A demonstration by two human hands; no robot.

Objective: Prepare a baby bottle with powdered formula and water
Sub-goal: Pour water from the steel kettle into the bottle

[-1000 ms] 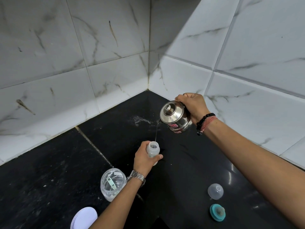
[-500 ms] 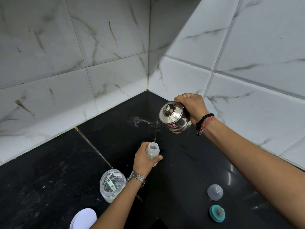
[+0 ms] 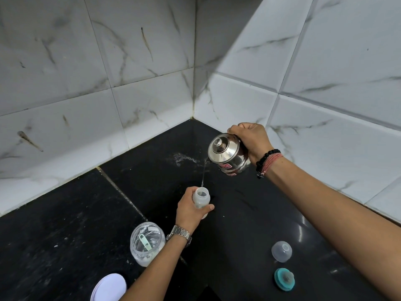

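Left hand (image 3: pixel 188 210), fingers and thumb wrapped round a small white baby bottle (image 3: pixel 201 198), open at the top, standing upright near the middle of the black counter (image 3: pixel 65 224). A metal watch (image 3: pixel 179 233) on that wrist. Right hand (image 3: pixel 251 141) up above, gripping the handle side of a shiny steel kettle (image 3: pixel 227 154), lid on, tipped with its spout down. A thin stream of water (image 3: pixel 203 174) falling from the spout straight down into the mouth of the bottle. Black beads and a red thread band (image 3: pixel 269 161) round the right wrist. Just beside the left wrist, toward the front edge of the counter, a clear jar (image 3: pixel 147 243), open, with white powder low inside and a pale green scoop (image 3: pixel 145 242) leaning in it. Near the front edge, left of the left arm, a round white lid (image 3: pixel 109 286), cut off partly by the bottom of the view. Off toward the right side of the counter, well apart from the bottle, a clear dome cap (image 3: pixel 281 251) and, just in front of it, a round teal ring (image 3: pixel 284 279), the nipple part hard to make out. A splash of white marks (image 3: pixel 184 158) on the counter near the back corner. White marble tiles (image 3: pixel 130 61) on both walls, meeting in that corner behind the counter.
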